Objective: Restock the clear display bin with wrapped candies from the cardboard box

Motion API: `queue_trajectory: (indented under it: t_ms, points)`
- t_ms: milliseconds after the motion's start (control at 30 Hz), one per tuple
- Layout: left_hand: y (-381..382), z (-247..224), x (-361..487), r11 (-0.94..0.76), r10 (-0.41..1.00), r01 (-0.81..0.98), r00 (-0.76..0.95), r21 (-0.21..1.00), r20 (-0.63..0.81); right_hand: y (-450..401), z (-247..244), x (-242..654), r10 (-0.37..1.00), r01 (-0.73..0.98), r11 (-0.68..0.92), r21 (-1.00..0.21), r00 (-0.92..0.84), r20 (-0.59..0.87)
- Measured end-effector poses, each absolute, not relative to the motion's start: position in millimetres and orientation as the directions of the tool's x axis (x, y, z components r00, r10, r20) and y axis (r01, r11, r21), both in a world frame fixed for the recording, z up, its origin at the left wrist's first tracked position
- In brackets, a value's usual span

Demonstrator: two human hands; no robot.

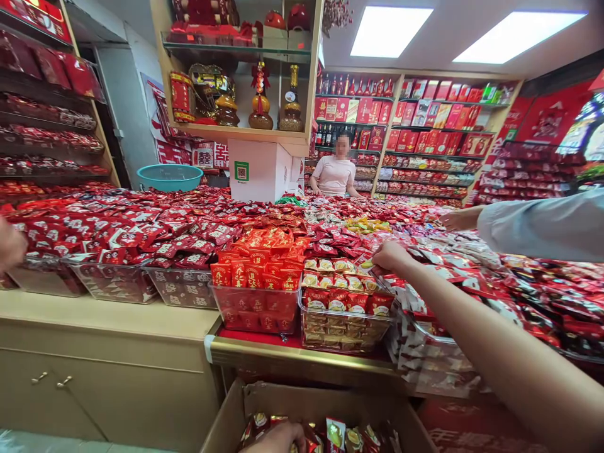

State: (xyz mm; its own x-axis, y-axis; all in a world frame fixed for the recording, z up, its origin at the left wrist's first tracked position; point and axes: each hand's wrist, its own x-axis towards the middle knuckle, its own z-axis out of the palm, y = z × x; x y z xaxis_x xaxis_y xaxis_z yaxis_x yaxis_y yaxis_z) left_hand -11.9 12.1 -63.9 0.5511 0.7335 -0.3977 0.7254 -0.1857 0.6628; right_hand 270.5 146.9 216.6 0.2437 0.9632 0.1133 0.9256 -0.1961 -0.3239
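A pale packet with a yellow-green print is seen at the back right of a clear bin, over the stacked durian-labelled packets. Clock directions are taken from that bin. At one o'clock, the right hand is held palm down, with the fingers bent and their tips brought together at the packet's right edge; whether it is clamped or only touched cannot be told. The bare right forearm is stretched from four o'clock, slanting up and inward across a neighbouring tub of white-and-red packets.

At seven o'clock, the left hand is lowered into an open cardboard box, back upward and fingers curled down onto the loose packets there. Its fingertips are hidden, so its grip cannot be told.

The bin is set on a gold-edged counter. At nine o'clock, just beside it, a tub of bright red pouches is placed. A co-worker's hand below a pale sleeve is extended at two o'clock, and another hand, blurred, is cut off by the frame far out at nine. At twelve, beyond the heaped sweets, a person in a pale pink top is seen, and a turquoise basin at ten.
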Motion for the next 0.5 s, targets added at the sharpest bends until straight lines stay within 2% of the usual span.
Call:
queue_trajectory:
  t_ms: [300,400,500]
  points:
    - [6,-70,-11,-0.121,0.779,0.803,0.441,0.583,-0.446,153,206,256,0.97,0.976,-0.201,-0.088,0.211,0.119]
    - [5,-69,-11,-0.104,0.779,0.815,0.423,0.57,-0.464,150,204,250,0.982,0.992,-0.118,-0.05,0.124,0.144]
    - [5,-63,-11,-0.152,0.795,0.783,0.459,0.603,-0.396,153,200,247,0.992,1.0,-0.015,-0.02,0.017,0.128]
